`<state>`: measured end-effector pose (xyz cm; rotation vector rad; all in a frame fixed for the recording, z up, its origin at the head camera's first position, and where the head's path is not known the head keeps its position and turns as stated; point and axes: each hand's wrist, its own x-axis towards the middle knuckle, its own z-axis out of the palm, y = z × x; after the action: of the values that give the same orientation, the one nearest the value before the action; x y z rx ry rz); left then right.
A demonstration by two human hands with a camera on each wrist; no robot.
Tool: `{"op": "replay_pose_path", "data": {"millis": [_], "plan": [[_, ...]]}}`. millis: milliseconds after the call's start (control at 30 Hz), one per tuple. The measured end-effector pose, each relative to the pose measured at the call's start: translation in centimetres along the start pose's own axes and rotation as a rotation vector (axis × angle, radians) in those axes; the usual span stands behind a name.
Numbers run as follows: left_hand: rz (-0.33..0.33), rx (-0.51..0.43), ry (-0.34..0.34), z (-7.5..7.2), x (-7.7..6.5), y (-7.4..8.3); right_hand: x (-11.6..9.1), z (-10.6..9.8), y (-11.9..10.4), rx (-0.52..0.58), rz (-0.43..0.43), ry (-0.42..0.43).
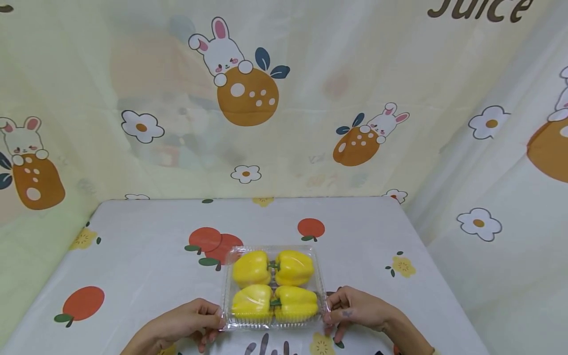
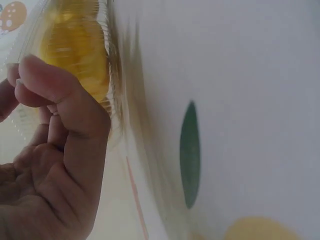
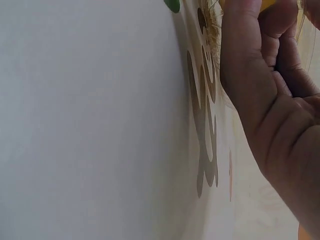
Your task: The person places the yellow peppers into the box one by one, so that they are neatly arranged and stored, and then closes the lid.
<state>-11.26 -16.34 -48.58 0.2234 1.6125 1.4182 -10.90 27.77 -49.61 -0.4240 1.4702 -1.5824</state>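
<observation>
Evidently, a clear plastic box [image 1: 273, 288] of four yellow peppers [image 1: 275, 286], lying on the table [image 1: 133, 256] at its near edge, was pinched at its near corners by the left hand [image 1: 186, 323] and right hand [image 1: 355, 308], likely to steady it.

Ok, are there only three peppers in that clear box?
No, the head view shows four yellow peppers in the clear box, two by two, with the left hand and right hand at its sides.
</observation>
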Motion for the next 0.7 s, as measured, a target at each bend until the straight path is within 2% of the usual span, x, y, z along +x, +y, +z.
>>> {"op": "replay_pose_path", "data": {"millis": [367,700], "plan": [[0.02,0.002,-0.024,0.01,-0.22,-0.03,-0.04,-0.03,0.16,0.019,-0.008,-0.006],[-0.001,0.003,-0.012,-0.01,0.24,-0.28,0.01,-0.02,0.12,0.013,-0.001,0.01]]}}
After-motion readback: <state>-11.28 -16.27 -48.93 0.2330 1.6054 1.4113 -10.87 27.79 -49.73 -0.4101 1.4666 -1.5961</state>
